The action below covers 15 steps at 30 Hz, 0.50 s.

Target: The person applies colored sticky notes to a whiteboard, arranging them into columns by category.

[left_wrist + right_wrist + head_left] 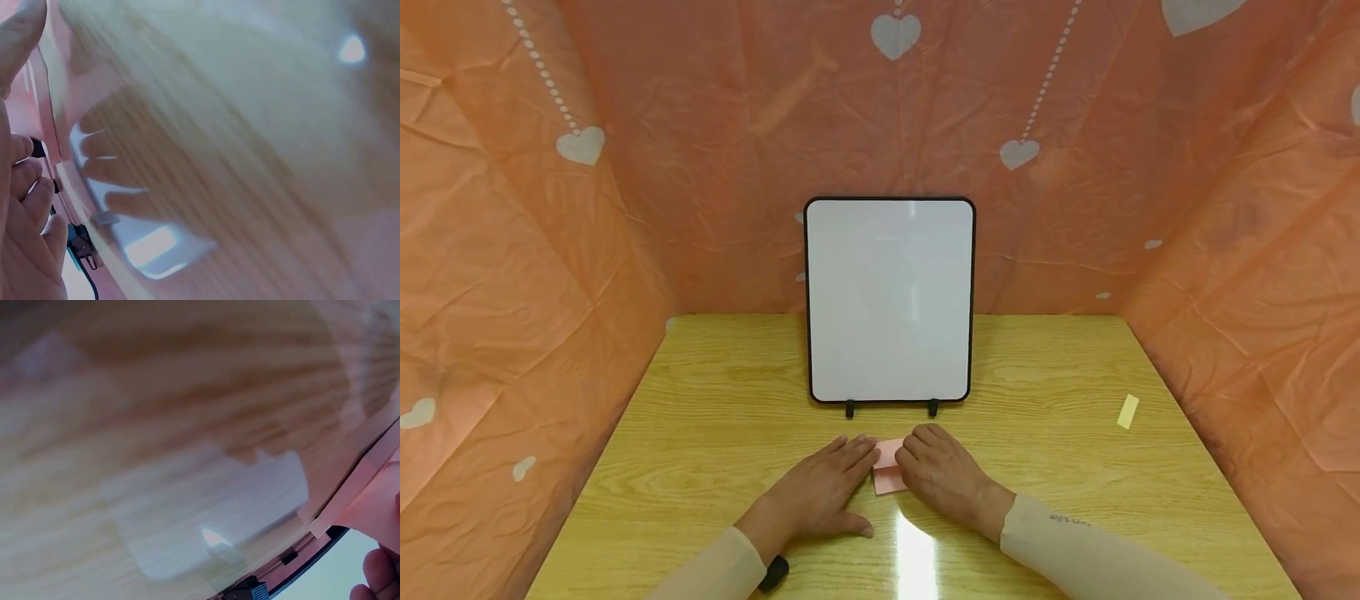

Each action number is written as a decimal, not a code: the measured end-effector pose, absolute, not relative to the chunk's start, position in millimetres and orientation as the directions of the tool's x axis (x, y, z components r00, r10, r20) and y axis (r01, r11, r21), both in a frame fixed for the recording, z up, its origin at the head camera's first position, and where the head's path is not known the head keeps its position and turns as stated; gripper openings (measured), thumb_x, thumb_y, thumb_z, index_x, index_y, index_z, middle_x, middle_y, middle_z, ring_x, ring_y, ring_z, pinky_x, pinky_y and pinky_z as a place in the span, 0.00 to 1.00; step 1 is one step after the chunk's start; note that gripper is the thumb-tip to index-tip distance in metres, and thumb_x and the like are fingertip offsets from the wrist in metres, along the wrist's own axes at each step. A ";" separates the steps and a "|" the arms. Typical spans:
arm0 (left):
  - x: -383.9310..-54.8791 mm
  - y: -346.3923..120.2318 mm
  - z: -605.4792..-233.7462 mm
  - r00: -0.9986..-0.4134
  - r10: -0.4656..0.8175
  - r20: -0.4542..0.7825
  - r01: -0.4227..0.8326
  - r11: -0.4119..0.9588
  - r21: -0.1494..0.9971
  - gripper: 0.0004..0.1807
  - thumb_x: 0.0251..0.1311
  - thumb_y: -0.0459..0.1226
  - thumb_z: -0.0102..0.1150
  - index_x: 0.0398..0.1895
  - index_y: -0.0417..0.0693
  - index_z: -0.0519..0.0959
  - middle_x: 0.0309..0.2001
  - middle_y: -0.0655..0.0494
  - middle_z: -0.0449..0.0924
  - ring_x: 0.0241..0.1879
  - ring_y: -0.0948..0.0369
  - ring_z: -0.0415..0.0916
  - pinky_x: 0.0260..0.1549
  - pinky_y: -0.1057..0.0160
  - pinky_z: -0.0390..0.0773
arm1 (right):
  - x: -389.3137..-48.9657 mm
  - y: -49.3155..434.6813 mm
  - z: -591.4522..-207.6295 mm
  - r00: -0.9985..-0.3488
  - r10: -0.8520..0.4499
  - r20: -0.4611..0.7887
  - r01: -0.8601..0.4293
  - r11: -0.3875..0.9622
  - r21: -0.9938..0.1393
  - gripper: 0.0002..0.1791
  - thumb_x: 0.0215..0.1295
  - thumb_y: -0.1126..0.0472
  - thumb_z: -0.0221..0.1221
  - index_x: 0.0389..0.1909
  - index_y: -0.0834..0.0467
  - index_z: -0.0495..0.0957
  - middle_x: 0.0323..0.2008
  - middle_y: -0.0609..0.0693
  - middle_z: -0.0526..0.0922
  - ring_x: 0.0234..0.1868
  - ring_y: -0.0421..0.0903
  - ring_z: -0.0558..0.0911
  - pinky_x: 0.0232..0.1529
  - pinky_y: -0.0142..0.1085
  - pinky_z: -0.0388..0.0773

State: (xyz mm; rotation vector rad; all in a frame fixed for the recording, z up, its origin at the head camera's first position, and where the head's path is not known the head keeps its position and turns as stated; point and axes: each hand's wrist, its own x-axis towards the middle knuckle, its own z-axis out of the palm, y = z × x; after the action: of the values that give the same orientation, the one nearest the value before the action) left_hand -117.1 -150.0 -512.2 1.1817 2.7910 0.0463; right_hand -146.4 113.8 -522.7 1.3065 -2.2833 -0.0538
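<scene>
At six o'clock, pink paper (889, 481) is pinched by the right hand (946, 473), seemingly steadied by the straight-fingered left hand (822, 490).

Small draped booth, makeshift-looking; kind of building around it cannot be told. Creased orange-pink cloth (737, 158) hangs as walls at 9, 12 and 3 o'clock, printed with pale hearts (896, 37). Wood-grain table (722, 375) spreads between cloth sides, from back wall toward 6 o'clock. White board (891, 300) with black frame stands upright toward 12 o'clock, on small black feet (850, 408). Bright glare (916, 554) on tabletop at 6 o'clock.
</scene>
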 end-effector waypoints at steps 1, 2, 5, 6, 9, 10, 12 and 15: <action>-116.0 -151.9 -511.8 -0.695 0.713 -0.091 0.709 0.701 0.077 0.57 0.65 0.75 0.49 0.84 0.45 0.59 0.84 0.51 0.56 0.84 0.55 0.52 0.83 0.53 0.54 | -146.6 113.3 -523.1 -0.415 -0.812 0.410 -0.793 0.544 0.274 0.08 0.67 0.59 0.64 0.32 0.53 0.74 0.33 0.45 0.79 0.39 0.45 0.76 0.51 0.39 0.79; -114.7 -153.8 -511.3 -0.700 0.709 -0.089 0.703 0.706 0.089 0.56 0.66 0.74 0.48 0.84 0.45 0.59 0.84 0.51 0.56 0.84 0.55 0.52 0.83 0.53 0.54 | -146.7 112.8 -523.2 -0.422 -0.807 0.413 -0.788 0.552 0.272 0.08 0.67 0.59 0.64 0.32 0.53 0.74 0.33 0.45 0.79 0.39 0.45 0.76 0.50 0.39 0.79; -110.3 -159.0 -509.3 -0.713 0.698 -0.069 0.688 0.716 0.120 0.51 0.70 0.70 0.49 0.83 0.45 0.60 0.83 0.51 0.58 0.83 0.55 0.53 0.82 0.53 0.55 | -146.8 111.3 -523.6 -0.454 -0.785 0.421 -0.775 0.581 0.249 0.08 0.66 0.59 0.65 0.30 0.52 0.75 0.32 0.44 0.80 0.37 0.45 0.77 0.47 0.38 0.79; -108.6 -160.3 -509.1 -0.717 0.694 -0.057 0.684 0.717 0.130 0.49 0.71 0.69 0.49 0.83 0.45 0.61 0.83 0.51 0.60 0.83 0.54 0.55 0.82 0.52 0.56 | -146.9 111.0 -523.7 -0.466 -0.778 0.422 -0.771 0.591 0.238 0.08 0.66 0.59 0.65 0.30 0.52 0.76 0.32 0.44 0.80 0.37 0.45 0.76 0.46 0.38 0.79; -102.8 -161.4 -508.6 -0.714 0.700 -0.010 0.692 0.708 0.140 0.43 0.75 0.64 0.51 0.81 0.46 0.65 0.81 0.51 0.64 0.81 0.54 0.59 0.80 0.52 0.61 | -147.2 110.3 -523.6 -0.499 -0.753 0.429 -0.761 0.617 0.199 0.08 0.65 0.58 0.67 0.30 0.51 0.77 0.32 0.44 0.80 0.37 0.45 0.77 0.43 0.38 0.78; -100.9 -160.5 -508.8 -0.709 0.705 0.002 0.699 0.702 0.138 0.41 0.76 0.63 0.50 0.81 0.47 0.66 0.80 0.52 0.65 0.81 0.54 0.61 0.80 0.52 0.63 | -147.4 110.2 -523.4 -0.506 -0.746 0.434 -0.760 0.623 0.186 0.08 0.65 0.58 0.68 0.31 0.51 0.77 0.33 0.44 0.81 0.37 0.45 0.76 0.43 0.38 0.78; -97.0 -158.1 -509.6 -0.685 0.728 0.034 0.725 0.678 0.121 0.37 0.78 0.59 0.50 0.80 0.47 0.68 0.78 0.52 0.68 0.79 0.54 0.64 0.78 0.52 0.66 | -147.9 110.2 -522.9 -0.514 -0.736 0.441 -0.758 0.630 0.168 0.09 0.65 0.57 0.69 0.32 0.51 0.77 0.33 0.43 0.81 0.37 0.45 0.76 0.41 0.37 0.76; -91.2 -152.9 -512.1 -0.642 0.762 0.087 0.767 0.639 0.060 0.34 0.78 0.56 0.52 0.78 0.46 0.71 0.75 0.52 0.73 0.76 0.55 0.69 0.75 0.53 0.71 | -148.5 109.6 -521.3 -0.519 -0.726 0.452 -0.760 0.634 0.145 0.09 0.66 0.57 0.70 0.32 0.51 0.77 0.33 0.43 0.80 0.36 0.44 0.74 0.39 0.35 0.74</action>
State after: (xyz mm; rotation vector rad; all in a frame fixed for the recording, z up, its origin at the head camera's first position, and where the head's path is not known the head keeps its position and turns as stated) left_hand -91.2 -152.9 -512.1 1.3495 2.8927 0.1465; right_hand -148.5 109.6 -521.3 1.1658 -2.3798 0.0964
